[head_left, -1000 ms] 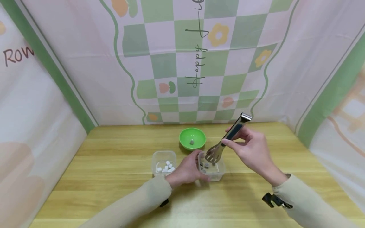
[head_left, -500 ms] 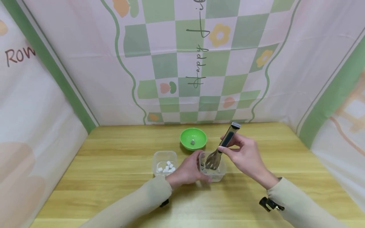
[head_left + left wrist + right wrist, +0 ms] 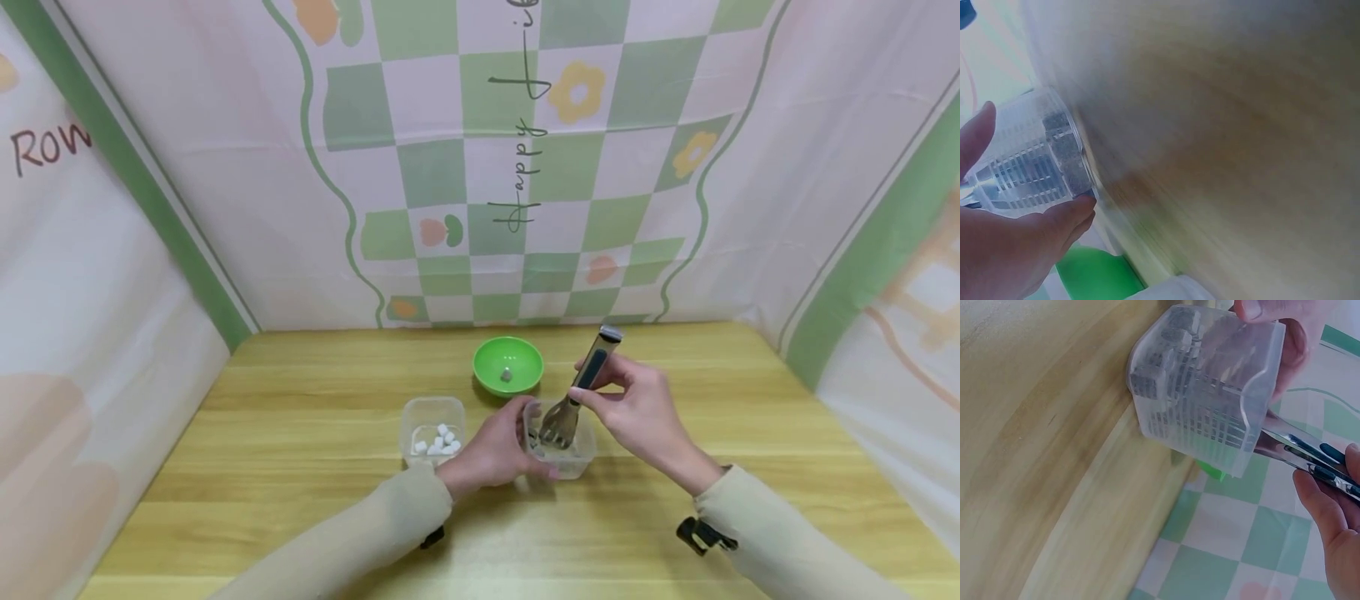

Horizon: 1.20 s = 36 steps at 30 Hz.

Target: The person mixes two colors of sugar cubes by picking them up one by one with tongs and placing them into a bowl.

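My left hand (image 3: 491, 447) grips the side of a clear plastic container (image 3: 576, 468) standing on the table. Thumb and fingers of my right hand (image 3: 637, 412) pinch a pair of metal tongs (image 3: 592, 368) with dark grip inserts. The slotted tong heads (image 3: 558, 425) reach down into that container, overlapping the dark grey cubes at its bottom. Through the wall in the right wrist view, several grey cubes (image 3: 1149, 382) lie along the base beside the tong heads. Behind the container sits a green bowl (image 3: 487, 358) with one grey cube (image 3: 506, 375) inside.
A second clear container (image 3: 433, 407), left of my left hand, holds several small white cubes (image 3: 442, 430). Beyond the wooden table's (image 3: 315, 383) back edge hangs a checked cloth (image 3: 495, 287). My left forearm crosses in front of the second container.
My right hand has lowered the tongs into the container and moved slightly left, the tongs now standing more upright. My left hand keeps its grip on the container.
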Motion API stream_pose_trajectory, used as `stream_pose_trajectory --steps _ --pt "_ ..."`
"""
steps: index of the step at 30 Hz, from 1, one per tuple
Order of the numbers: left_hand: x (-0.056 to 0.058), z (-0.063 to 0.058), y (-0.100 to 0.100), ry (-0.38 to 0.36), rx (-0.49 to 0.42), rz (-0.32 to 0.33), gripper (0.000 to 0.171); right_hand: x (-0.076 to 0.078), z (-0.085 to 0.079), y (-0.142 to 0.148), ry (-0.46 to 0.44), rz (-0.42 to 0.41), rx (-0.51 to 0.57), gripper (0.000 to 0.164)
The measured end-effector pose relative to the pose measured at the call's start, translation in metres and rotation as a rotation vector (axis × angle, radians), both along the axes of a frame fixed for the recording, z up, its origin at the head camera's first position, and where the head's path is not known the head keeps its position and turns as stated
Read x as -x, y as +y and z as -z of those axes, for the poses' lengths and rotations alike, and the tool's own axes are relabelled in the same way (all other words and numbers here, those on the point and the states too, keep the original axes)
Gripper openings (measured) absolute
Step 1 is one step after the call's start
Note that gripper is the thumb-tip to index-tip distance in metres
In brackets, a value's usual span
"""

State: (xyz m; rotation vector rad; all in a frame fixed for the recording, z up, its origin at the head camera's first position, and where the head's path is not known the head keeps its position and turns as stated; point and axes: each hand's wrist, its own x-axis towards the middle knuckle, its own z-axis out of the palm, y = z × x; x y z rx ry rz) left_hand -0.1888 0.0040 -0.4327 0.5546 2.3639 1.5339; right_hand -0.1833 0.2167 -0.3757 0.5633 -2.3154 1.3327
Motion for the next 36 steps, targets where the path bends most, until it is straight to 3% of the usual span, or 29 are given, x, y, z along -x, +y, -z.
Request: stream_pose_trajectory --steps 26,36 --pt "-0.001 0.001 0.001 -0.063 -0.024 -0.029 0.099 0.001 0.005 -0.004 -0.032 -0.009 -0.004 0.027" --pt "0.001 0.002 0.001 -0.057 -0.033 -0.026 0.099 -0.004 -0.006 -0.002 0.007 0.018 -0.001 0.025"
